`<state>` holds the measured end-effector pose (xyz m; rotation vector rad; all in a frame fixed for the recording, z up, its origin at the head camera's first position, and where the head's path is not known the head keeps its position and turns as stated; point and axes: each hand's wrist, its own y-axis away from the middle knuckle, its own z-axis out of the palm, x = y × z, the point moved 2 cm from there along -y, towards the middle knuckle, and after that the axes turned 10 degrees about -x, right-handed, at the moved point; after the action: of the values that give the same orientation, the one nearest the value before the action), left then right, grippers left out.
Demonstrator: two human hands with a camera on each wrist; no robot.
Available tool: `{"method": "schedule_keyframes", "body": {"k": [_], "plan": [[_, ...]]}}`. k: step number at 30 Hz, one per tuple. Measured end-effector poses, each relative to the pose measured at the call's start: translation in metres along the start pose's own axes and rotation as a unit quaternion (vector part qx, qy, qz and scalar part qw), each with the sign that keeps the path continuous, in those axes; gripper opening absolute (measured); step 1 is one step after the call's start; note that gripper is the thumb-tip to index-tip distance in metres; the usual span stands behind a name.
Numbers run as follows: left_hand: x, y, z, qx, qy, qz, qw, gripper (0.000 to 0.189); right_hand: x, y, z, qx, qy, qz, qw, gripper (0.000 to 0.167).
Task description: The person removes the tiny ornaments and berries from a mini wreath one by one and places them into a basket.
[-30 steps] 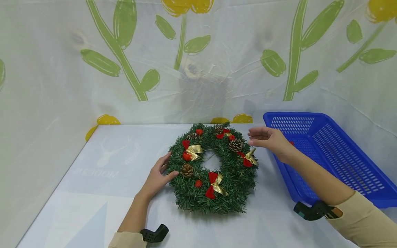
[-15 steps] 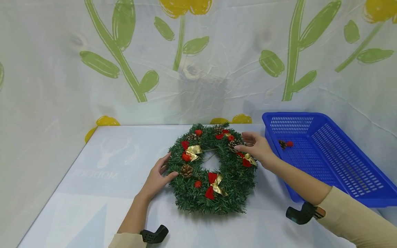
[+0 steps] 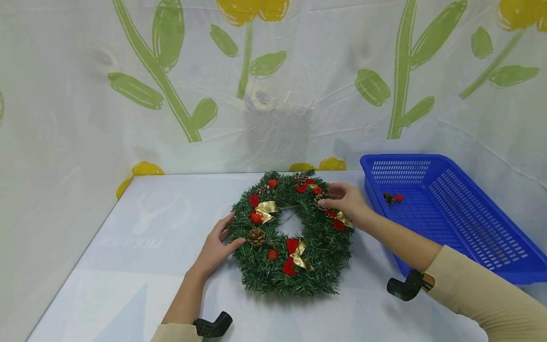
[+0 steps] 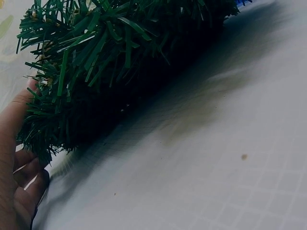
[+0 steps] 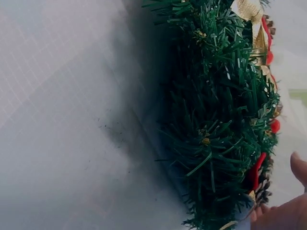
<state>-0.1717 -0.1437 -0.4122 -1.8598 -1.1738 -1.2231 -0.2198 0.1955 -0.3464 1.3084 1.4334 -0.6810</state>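
A green Christmas wreath [image 3: 299,278] lies flat on the white table, dressed with red and gold bows [image 3: 295,256], pinecones [image 3: 257,236] and red berries. My left hand [image 3: 215,244] holds its left edge, thumb on top near a pinecone; in the left wrist view the fingers [image 4: 29,179] curl low at the side. At the upper right edge is my right hand [image 3: 348,204], its thumb over a pinecone in the head view. In the right wrist view that thumb [image 5: 298,167] stands up apart from the greenery [image 5: 216,129], while the other fingers are partly hidden.
A blue plastic basket [image 3: 444,228] stands on the right, with a small pinecone and red berry piece [image 3: 393,198] inside. A white curtain [image 3: 273,133] with printed flowers closes off the back and sides of the table [image 3: 141,266].
My right hand has moved left and slightly down from beside the basket onto the wreath's upper right edge. The left hand and the wreath stay in place.
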Motion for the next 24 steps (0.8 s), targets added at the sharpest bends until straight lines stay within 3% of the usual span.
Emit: {"method": "schedule_keyframes", "body": {"k": [7, 15, 24], "plan": [[-0.001, 0.0, 0.0, 0.001, 0.0, 0.0, 1.0, 0.074, 0.006, -0.008, -0.004, -0.006, -0.014, 0.027, 0.9995, 0.072], [-0.001, -0.001, 0.001, 0.0, 0.0, 0.002, 1.0, 0.074, 0.016, -0.012, -0.007, -0.01, 0.028, 0.041, 0.9987, 0.067], [0.0, 0.0, 0.0, 0.001, 0.0, -0.004, 1.0, 0.073, 0.019, -0.013, -0.005, 0.002, 0.041, 0.032, 0.9986, 0.059]]}}
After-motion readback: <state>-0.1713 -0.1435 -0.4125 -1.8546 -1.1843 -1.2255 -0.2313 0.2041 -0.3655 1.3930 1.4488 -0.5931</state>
